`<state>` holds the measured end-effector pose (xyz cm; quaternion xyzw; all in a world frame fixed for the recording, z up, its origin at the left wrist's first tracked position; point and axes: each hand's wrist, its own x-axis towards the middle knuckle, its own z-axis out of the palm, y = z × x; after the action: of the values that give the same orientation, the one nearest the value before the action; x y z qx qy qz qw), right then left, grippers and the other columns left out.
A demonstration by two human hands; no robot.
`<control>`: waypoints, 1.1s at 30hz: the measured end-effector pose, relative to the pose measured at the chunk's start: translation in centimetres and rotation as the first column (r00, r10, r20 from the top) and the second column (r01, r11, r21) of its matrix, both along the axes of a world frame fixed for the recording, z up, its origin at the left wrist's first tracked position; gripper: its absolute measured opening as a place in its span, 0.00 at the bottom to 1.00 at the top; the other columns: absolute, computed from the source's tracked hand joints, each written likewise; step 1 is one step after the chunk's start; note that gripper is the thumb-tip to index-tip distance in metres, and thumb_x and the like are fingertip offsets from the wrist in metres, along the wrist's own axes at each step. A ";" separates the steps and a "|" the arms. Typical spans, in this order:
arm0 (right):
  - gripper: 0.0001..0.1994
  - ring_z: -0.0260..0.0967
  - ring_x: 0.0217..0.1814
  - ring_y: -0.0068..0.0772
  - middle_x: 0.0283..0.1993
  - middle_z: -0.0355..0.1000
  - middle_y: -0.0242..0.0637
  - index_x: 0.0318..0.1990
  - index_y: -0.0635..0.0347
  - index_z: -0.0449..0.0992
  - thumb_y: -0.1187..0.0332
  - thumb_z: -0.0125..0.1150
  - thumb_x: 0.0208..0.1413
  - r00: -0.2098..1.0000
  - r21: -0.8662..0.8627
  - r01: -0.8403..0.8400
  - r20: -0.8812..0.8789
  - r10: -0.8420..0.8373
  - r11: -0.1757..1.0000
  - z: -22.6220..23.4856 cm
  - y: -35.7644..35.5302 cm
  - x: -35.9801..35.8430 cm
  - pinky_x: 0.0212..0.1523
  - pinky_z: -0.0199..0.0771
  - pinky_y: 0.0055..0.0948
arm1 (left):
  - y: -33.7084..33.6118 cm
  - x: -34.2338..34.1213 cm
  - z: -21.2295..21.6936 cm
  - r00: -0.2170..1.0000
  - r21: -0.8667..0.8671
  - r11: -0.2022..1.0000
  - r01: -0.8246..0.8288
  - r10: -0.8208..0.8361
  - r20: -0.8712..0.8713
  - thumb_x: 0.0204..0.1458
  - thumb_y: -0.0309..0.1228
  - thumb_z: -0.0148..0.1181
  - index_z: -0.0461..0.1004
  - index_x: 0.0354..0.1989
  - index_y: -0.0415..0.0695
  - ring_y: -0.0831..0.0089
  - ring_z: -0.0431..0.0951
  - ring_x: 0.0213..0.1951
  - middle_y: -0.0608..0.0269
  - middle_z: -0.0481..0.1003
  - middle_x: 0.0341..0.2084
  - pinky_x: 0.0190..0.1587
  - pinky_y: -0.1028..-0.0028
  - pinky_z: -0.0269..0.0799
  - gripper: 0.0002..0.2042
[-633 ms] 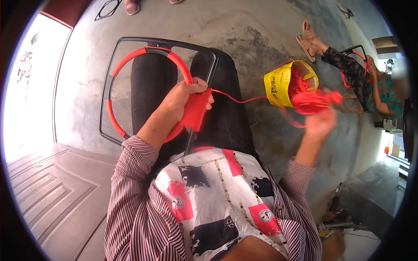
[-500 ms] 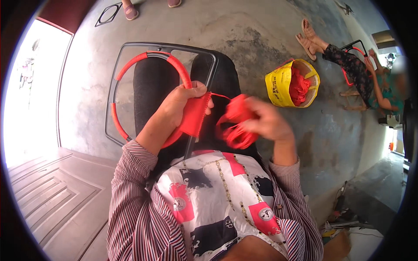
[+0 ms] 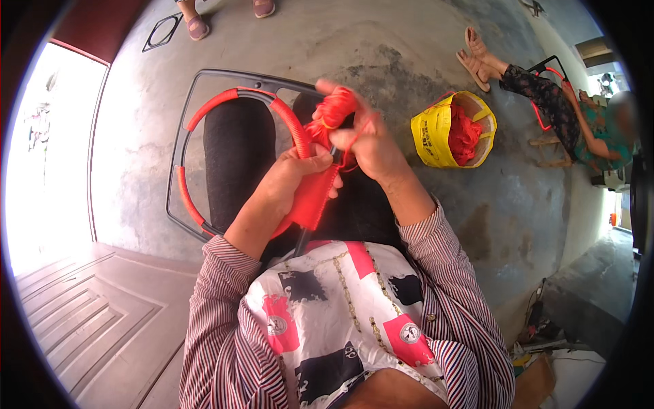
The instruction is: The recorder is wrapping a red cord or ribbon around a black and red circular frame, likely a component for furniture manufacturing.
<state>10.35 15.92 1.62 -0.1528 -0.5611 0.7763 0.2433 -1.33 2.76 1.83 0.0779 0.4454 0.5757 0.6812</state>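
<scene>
Across my lap lies a dark metal frame [image 3: 193, 88] with a ring [image 3: 212, 109] inside it, partly wrapped in red cord. My left hand [image 3: 289, 174] grips the ring on its right side, thumb on top, where a red woven band [image 3: 311, 198] hangs beneath the fingers. Beyond it, my right hand [image 3: 364, 140] holds a bundle of red cord [image 3: 335, 109] close to the frame's right bar; its fingers are smeared by motion. A loose strand runs between the bundle and the wrapped ring. Bare dark stretches show on the ring's left and top.
On the floor to the right stands a yellow bag [image 3: 432, 133] with red cord [image 3: 466, 140] inside. Another person [image 3: 599, 136] sits at the far right with a similar frame. Someone's shoes [image 3: 197, 28] and a small dark frame [image 3: 162, 33] are at the top left. A panelled door [image 3: 102, 307] lies lower left.
My right hand has moved left and away from my body with the cord bundle, from beside the woven band to the frame's right bar. My left hand keeps its grip.
</scene>
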 end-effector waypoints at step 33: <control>0.07 0.66 0.23 0.19 0.23 0.67 0.27 0.35 0.63 0.73 0.70 0.63 0.52 0.948 -0.035 0.025 0.318 -0.012 0.999 -0.7 -2.6 7.1 0.27 0.68 0.23 | 0.2 -1.0 0.0 0.994 -0.056 0.992 -0.110 0.111 0.013 0.51 0.27 0.58 0.70 0.32 0.42 0.64 0.77 0.20 0.50 0.76 0.22 0.26 0.70 0.77 0.04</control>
<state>17.43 13.35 0.96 -0.2858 -0.5762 0.7501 0.1541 -2.36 2.95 1.83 0.0295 0.4594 0.6007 0.6537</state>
